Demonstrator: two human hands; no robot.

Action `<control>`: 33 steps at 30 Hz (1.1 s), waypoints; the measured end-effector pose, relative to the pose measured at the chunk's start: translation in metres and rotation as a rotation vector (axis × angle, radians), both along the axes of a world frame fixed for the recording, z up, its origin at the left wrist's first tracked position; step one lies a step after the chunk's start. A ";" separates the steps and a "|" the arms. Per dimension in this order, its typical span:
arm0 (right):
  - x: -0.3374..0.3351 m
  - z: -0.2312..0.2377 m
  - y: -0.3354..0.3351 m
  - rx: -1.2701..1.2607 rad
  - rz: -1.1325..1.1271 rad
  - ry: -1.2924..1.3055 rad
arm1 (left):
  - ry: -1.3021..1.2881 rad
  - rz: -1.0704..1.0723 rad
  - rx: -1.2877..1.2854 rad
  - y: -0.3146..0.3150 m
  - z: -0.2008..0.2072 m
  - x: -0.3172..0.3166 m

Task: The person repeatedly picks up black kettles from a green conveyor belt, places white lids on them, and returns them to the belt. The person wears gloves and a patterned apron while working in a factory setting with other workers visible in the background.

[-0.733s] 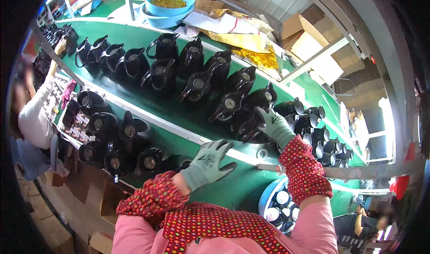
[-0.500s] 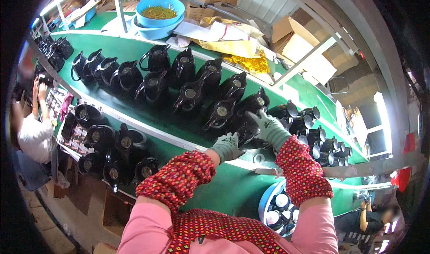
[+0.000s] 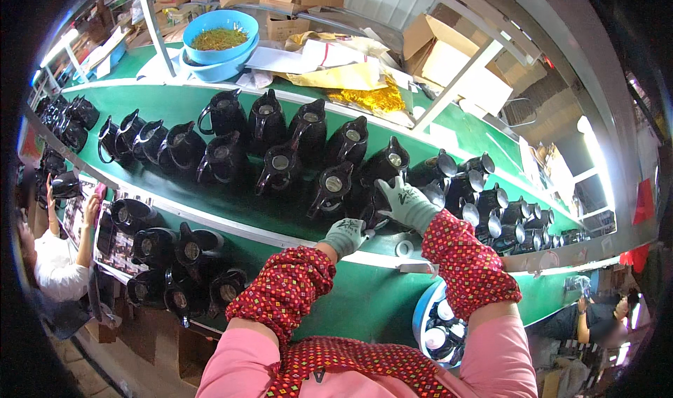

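Note:
Both my hands wear pale grey-green gloves and meet at a black jug (image 3: 376, 203) on the near edge of the green belt. My right hand (image 3: 409, 203) bends its fingers over the jug's upper right side, gripping it. Lower and to the left, my left hand (image 3: 345, 237) is closed beside the jug's near side; its fingertips are hidden, so what they pinch does not show. Just behind stands another spouted black jug (image 3: 392, 161). A black jug with a round pale disc on top (image 3: 332, 185) is left of my right hand.
A small white ring (image 3: 404, 248) lies right of my hands. More black jugs line the belt (image 3: 294, 219) both ways. Others stand on a lower left shelf. A blue basin (image 3: 420, 317) of black-and-white parts sits near my right arm. Co-workers are at far left and lower right.
The whole view has shifted slightly. My left hand has moved a little down and left, away from the jug's upper part. The co-worker at left now has arms apart near a black jug.

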State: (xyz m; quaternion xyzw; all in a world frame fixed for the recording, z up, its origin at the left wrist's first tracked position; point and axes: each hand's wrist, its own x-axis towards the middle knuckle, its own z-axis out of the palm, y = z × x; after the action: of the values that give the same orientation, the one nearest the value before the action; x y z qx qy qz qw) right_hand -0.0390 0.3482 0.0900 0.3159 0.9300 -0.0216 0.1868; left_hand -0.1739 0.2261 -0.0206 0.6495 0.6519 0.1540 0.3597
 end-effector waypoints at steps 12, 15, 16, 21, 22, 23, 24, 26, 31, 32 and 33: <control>0.015 -0.025 0.012 0.214 0.289 0.098 | 0.047 0.015 0.079 0.005 -0.033 0.003; 0.010 -0.026 -0.003 0.193 0.038 0.175 | 0.049 0.034 0.103 0.008 -0.042 0.006; 0.008 -0.029 -0.007 0.194 -0.042 0.213 | 0.075 0.057 0.168 0.005 -0.046 0.006; -0.019 -0.038 -0.029 0.197 -0.480 0.287 | 0.066 0.057 0.186 -0.001 -0.010 0.010; -0.022 -0.040 -0.030 0.178 -0.541 0.299 | 0.076 0.052 0.190 -0.003 -0.013 0.008; -0.029 -0.040 -0.031 0.166 -0.600 0.325 | 0.050 0.004 0.215 0.001 -0.033 0.003; -0.033 -0.039 -0.033 0.153 -0.670 0.347 | 0.038 0.014 0.219 0.002 -0.034 0.004; -0.042 -0.035 -0.037 0.168 -0.784 0.404 | 0.016 0.036 0.222 0.002 -0.037 0.006; -0.046 -0.039 -0.031 0.142 -0.977 0.427 | 0.097 0.092 0.538 -0.002 -0.057 0.015; -0.036 -0.045 -0.028 0.153 -0.995 0.440 | 0.027 0.075 0.470 0.001 -0.051 0.020; -0.036 -0.044 -0.032 0.144 -0.976 0.462 | 0.020 0.081 0.451 0.002 -0.057 0.015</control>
State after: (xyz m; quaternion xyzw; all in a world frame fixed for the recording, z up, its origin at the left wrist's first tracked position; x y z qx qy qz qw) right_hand -0.0749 0.3162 0.0460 0.7100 0.6913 -0.1108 -0.0764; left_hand -0.1588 0.2279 -0.0776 0.6883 0.6301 0.3037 0.1922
